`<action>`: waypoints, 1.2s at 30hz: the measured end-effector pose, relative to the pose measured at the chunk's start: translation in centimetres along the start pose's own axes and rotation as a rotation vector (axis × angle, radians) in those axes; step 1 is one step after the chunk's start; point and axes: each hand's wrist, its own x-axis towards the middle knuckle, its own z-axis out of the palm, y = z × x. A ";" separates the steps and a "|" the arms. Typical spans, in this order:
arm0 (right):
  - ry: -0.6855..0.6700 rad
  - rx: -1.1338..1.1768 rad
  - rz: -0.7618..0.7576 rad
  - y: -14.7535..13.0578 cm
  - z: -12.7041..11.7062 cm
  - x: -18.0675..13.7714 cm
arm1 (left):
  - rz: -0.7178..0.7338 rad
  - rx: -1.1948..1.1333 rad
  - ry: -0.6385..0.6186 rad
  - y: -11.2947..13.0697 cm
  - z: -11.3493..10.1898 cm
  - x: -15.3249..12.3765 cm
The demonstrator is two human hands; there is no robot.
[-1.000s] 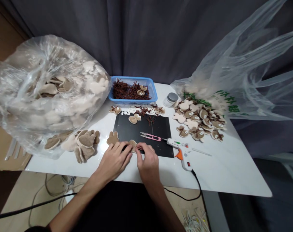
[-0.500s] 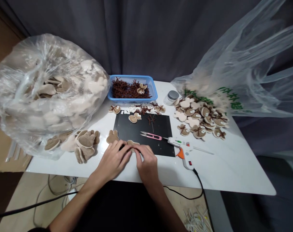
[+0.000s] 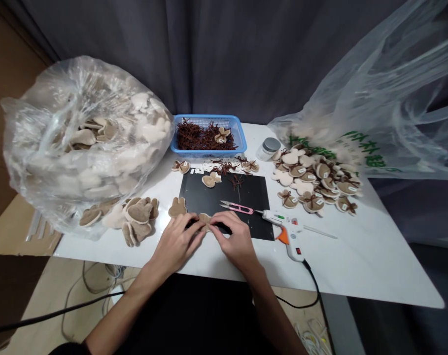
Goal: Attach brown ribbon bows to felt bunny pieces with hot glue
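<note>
My left hand [image 3: 181, 236] and my right hand [image 3: 235, 237] meet at the front edge of a black mat [image 3: 258, 197]. Between their fingertips is a brown plush bunny-shaped piece [image 3: 205, 218], partly hidden by the fingers. Both hands pinch at it. Just beyond my left hand lies another bunny piece [image 3: 177, 207], flat at the mat's left edge. Pink thread snips [image 3: 242, 209] rest on the mat to the right, their blades pointing left. A white hot glue gun [image 3: 288, 229] with an orange trigger lies at the mat's right side.
A blue basket [image 3: 242, 143] holds brown bows. Left stands a plastic bag [image 3: 142, 162] of plush pieces, with loose pieces [image 3: 138, 212] before it. Finished bunnies [image 3: 316, 180] with bows pile up at right by a jar [image 3: 268, 149]. The glue gun's cord [image 3: 314, 283] hangs over the front edge.
The view has shifted, so the table sits slightly further right. My right hand has drawn a little away from my left, and more of the bunny piece shows between them.
</note>
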 end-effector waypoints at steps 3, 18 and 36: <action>-0.075 -0.005 -0.024 0.6 -0.6 0.3 | 0.009 0.033 -0.011 0.2 0.0 0.1; -0.294 -0.086 -0.211 2.0 -1.5 1.2 | 0.038 0.079 0.007 0.2 0.0 0.3; -0.143 0.055 -0.044 2.2 -0.8 0.9 | -0.022 -0.065 -0.092 0.2 0.1 1.4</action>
